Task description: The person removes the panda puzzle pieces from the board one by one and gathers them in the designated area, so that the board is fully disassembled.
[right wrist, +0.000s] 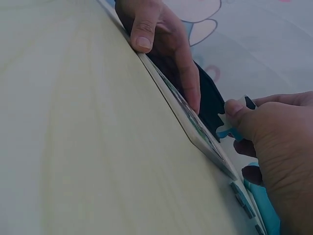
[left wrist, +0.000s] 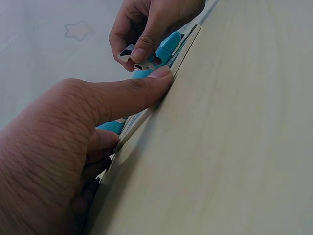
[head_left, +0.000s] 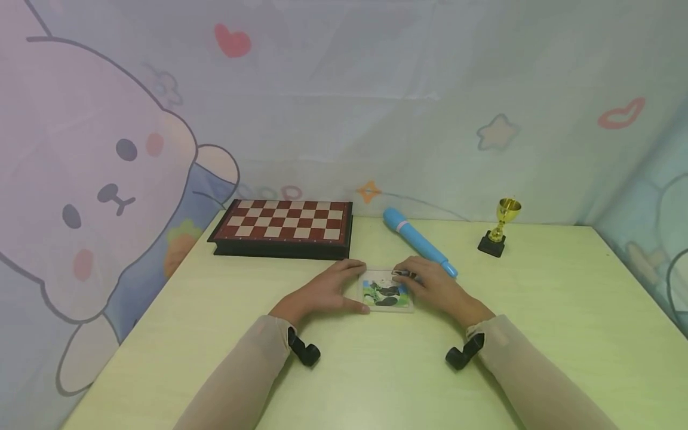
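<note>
A small jigsaw board (head_left: 387,309) with a pale frame and a panda picture lies flat on the table. My left hand (head_left: 322,289) holds it from the left, thumb at the near edge and fingers toward the far left corner. Over the board's far right part, my right hand (head_left: 438,286) pinches a jigsaw piece (right wrist: 225,122) coloured white, black and blue between thumb and fingers. The right wrist view shows that piece raised above the board. Loose jigsaw pieces (right wrist: 242,200) lie beside the board's right end, hidden by my right hand in the head view.
Behind my left hand stands a red and white chessboard box (head_left: 282,230). A blue wand-shaped thing (head_left: 419,240) lies just beyond my right hand. Farther right is a gold trophy cup (head_left: 502,221) on a black base. A printed cloth (head_left: 403,119) hangs behind the table (head_left: 371,382).
</note>
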Tool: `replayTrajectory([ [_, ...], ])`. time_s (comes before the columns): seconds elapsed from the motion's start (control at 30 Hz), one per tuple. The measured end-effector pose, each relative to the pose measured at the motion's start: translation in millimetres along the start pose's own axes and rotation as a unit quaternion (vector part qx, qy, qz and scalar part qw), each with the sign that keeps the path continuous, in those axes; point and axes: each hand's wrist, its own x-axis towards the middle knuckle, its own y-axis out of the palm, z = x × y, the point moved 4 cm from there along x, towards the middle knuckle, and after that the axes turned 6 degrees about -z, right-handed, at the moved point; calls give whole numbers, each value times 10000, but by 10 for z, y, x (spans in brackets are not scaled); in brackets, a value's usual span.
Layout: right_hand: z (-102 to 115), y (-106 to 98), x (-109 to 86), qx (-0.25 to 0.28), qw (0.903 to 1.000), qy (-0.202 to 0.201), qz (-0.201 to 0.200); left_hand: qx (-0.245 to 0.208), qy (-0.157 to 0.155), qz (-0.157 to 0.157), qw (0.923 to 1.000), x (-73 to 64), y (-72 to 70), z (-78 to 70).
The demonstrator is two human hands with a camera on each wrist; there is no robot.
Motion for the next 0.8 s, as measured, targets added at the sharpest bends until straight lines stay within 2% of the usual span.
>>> replayTrajectory([
  [0.13, 15, -18, 2, 9, 9999, 122, -41, 22, 30, -32, 10000, 9, -11, -11],
  [0.33, 50, -32, 2, 7, 10000, -28, -62, -18, 21, -2, 10000, 7, -3, -13],
  [0.47, 70, -60, 7, -22, 10000, 24, -61, -19, -2, -18, 10000, 11, -5, -13],
  [0.8, 116, -238, -69, -207, 9991, 214, -290, 15, -73, 26, 10000, 1, 2, -5],
])
